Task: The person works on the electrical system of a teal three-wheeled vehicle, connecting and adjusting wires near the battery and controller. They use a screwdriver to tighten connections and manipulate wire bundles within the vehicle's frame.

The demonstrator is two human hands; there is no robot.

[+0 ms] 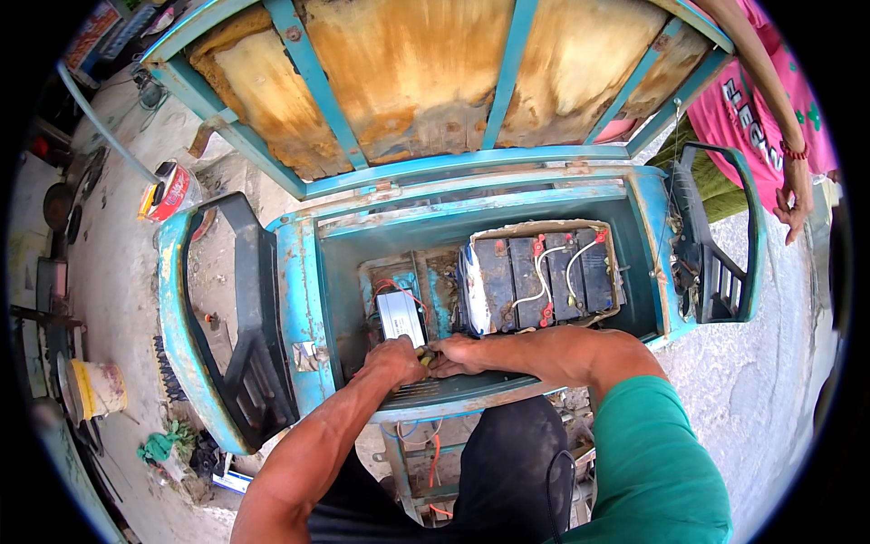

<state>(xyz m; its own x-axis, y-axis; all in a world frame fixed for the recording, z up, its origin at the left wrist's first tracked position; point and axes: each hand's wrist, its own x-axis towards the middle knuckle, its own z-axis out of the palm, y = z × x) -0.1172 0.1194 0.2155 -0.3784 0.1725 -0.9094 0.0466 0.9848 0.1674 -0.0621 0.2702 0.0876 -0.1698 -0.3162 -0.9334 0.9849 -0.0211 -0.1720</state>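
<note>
Inside a rusty turquoise metal compartment (pixel 328 272), both hands meet near its front wall. My left hand (pixel 393 361) is closed beside the lower end of a silver box (pixel 401 315), which has a red wire at its top. My right hand (pixel 459 354) reaches in from the right, its fingers pinched together next to the left hand. Between the fingertips shows a small yellow-green piece (pixel 425 357); its kind is too small to tell, and the hands partly cover it. To their right sits a pack of black batteries (pixel 530 281), linked by white wires with red terminals.
A hinged lid (pixel 417 72) with stained wooden panels stands raised behind. Black-and-turquoise armrests (pixel 249 363) flank the compartment. A person in pink (pixel 752 100) stands at the far right, one hand hanging down. On the ground at left are a red tin (pixel 177 192) and a yellow-white bucket (pixel 98 388).
</note>
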